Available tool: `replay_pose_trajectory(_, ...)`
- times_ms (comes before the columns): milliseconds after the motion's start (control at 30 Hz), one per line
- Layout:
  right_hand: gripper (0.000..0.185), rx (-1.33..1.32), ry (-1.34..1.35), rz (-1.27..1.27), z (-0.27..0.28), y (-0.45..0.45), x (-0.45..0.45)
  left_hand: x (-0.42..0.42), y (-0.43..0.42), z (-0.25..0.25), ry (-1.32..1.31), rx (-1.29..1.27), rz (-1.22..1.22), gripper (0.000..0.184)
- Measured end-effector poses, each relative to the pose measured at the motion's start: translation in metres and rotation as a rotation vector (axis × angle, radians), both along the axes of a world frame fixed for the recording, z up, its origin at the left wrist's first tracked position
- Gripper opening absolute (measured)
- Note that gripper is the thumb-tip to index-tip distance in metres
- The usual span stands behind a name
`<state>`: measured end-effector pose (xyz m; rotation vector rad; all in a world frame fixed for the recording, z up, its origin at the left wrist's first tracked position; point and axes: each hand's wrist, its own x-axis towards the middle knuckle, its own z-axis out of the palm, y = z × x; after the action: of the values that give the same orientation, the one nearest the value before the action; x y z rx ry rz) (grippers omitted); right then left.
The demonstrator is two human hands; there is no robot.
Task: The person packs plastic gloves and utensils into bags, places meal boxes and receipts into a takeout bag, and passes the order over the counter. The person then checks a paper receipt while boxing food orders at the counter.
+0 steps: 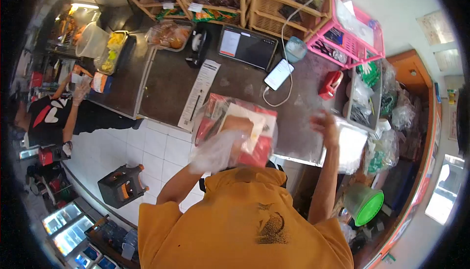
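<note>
My left hand (pixel 239 126) is in front of my chest, wrapped in a clear plastic bag (pixel 215 151) that it grips. Inside or behind the bag is a red-and-white package (pixel 259 144); its exact kind is unclear. My right hand (pixel 324 123), slightly blurred, hovers by the counter's right side with its fingers apart and nothing visible in them. Below it is a stack of white plastic sheets or bags (pixel 350 146). A long printed paper slip (pixel 199 95) with a dark pen-like stick lies left of the package.
On the counter (pixel 166 85) are a tablet (pixel 248 47), a phone (pixel 279 75) with a white cable, a red tape dispenser (pixel 331 84), and a grey tray (pixel 364 95) of bags. Pink basket (pixel 345 34) and wicker racks stand behind. Another person (pixel 54 117) works at left; a black stool (pixel 122 186) stands on the floor.
</note>
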<state>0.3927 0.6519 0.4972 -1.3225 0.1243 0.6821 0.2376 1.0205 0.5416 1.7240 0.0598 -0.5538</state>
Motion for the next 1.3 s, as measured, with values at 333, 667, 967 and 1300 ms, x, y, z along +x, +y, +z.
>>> replay_pose_trajectory(333, 0.049, 0.25, -0.086, 0.41, -0.023, 0.211, -0.059, 0.013, -0.029, 0.113, -0.702, -0.467, -0.183, 0.033)
replay_pose_trajectory(667, 0.029, 1.332, -0.353, 0.152, 0.062, 0.144, -0.02, 0.015, 0.015, 0.154, -0.479, -0.736, 0.764, 0.035)
replay_pose_trajectory(967, 0.033, 1.243, 0.677, 0.087, 0.04, 0.228, -0.063, 0.0, 0.017, 0.143, -0.566, -0.593, -0.112, 0.043)
replay_pose_trajectory(1300, 0.054, 0.725, -0.673, -0.23, 0.091, 0.123, 0.014, 0.037, -0.01, 0.137, -0.438, -0.722, 0.643, 0.029)
